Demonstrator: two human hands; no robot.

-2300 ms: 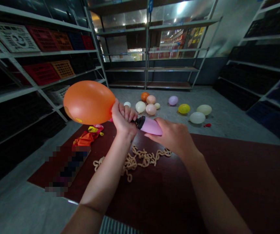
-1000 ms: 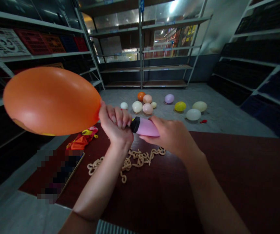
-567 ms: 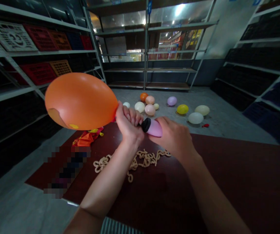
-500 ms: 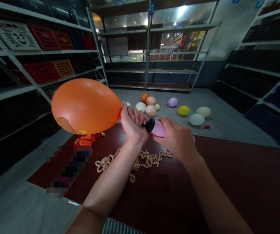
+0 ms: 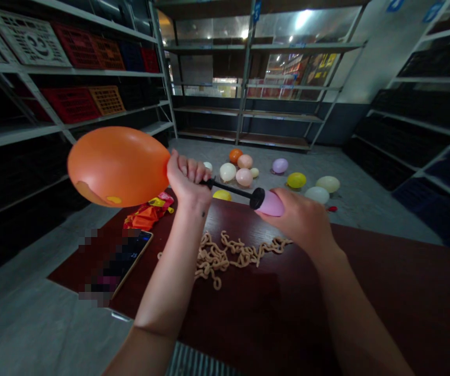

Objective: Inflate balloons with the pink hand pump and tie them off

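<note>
Two closed grips | right hand [image 5: 301, 215] wrapped pink pump [image 5: 272, 203] above table [image 5: 366, 271] | left hand [image 5: 189, 181] curled over the neck of orange balloon [image 5: 119, 166], bulging leftward | straight strokes along black rod [image 5: 233, 189], neck sealed, probably served best | pale balloons [image 5: 244, 177] lay beyond

Head view forward, down — perhaps tilted

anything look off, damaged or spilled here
Nothing looks spilled. The orange balloon shows a darker patch low on its side, perhaps just print. Beige curly strands lie in a messy tangle on the table, and a little red thing lies on the floor, too small to identify.
</note>
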